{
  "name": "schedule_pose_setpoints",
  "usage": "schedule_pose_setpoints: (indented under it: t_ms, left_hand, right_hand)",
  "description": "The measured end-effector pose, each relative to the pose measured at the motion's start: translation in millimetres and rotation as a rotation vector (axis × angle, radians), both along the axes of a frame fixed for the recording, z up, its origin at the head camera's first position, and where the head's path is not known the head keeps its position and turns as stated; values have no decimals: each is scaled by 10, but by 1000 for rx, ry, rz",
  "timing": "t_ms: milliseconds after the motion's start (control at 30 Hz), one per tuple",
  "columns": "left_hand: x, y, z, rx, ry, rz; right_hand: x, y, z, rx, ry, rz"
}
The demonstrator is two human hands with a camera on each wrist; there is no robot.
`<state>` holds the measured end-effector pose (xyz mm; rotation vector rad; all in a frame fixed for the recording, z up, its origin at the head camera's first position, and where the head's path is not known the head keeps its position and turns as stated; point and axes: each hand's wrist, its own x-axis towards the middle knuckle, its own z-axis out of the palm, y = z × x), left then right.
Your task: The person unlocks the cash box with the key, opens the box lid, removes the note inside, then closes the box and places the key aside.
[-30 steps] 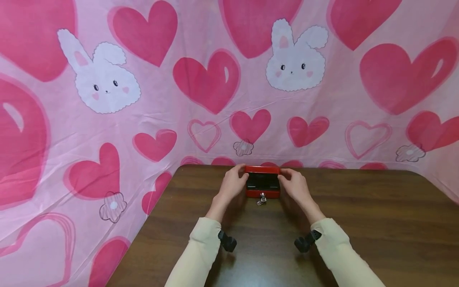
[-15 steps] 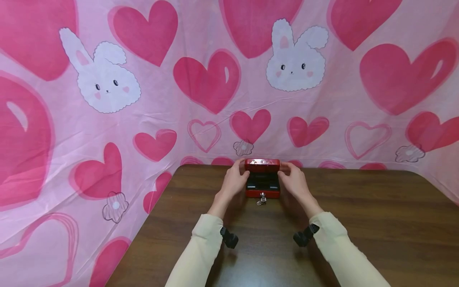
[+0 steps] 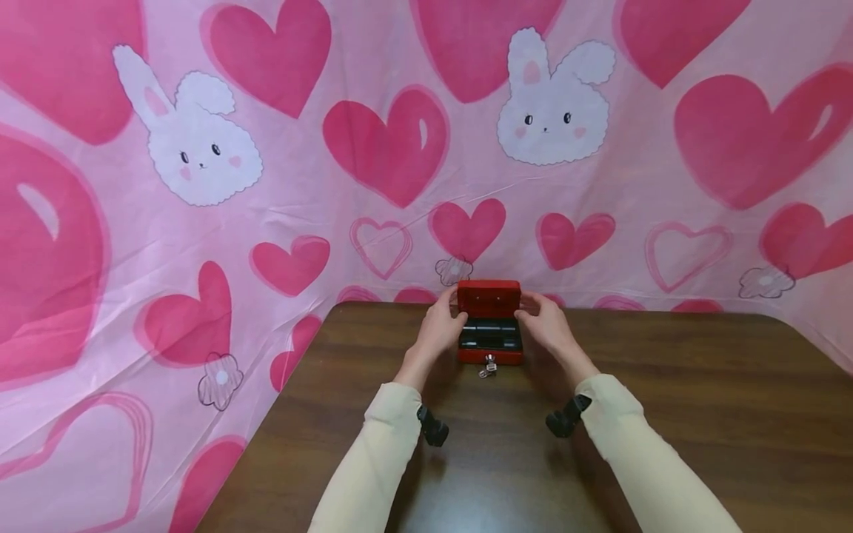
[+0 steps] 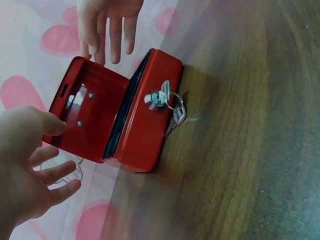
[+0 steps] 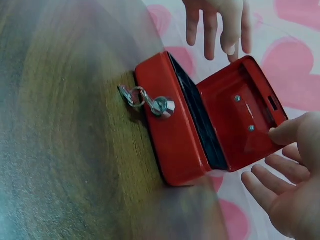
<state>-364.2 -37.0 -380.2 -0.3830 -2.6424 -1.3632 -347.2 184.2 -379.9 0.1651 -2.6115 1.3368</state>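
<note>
A small red cash box (image 3: pixel 472 356) stands at the back of the table with its lid (image 3: pixel 489 297) raised, showing a black inside (image 3: pixel 489 334). Keys on a ring (image 4: pixel 177 111) hang from the silver lock (image 4: pixel 154 100) on the front. At the lid's left side, my left hand (image 3: pixel 440 326) pinches the edge, its thumb over the inner corner and the index finger hidden behind. My right hand (image 3: pixel 550 326) holds the opposite edge likewise, thumb (image 5: pixel 284 132) against the inner corner. The remaining fingers of both hands spread loosely outside the lid.
The brown wooden table (image 3: pixel 666 414) extends toward me and to both sides. Behind it hangs a pink cloth (image 3: pixel 373 66) printed with hearts and rabbits. Dark wrist cameras (image 3: pixel 433 427) sit at both cream sleeves (image 3: pixel 373 459).
The lid has swung up and back from partly open to about upright, both hands rising with it. More of the black inside shows. The box body and keys stay put.
</note>
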Motion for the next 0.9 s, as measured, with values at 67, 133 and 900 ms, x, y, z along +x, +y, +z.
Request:
schedule_pose_setpoints:
  t_ms: [67, 133, 900]
  left_hand:
    - [-31, 11, -2, -2, -5, 1]
    - [-62, 24, -1, -3, -11, 3]
    - [80, -129, -137, 11, 27, -40]
  right_hand:
    - [-29, 4, -5, -9, -10, 9]
    - [-54, 13, -7, -18, -22, 15]
    - [108, 136, -135, -46, 28, 34]
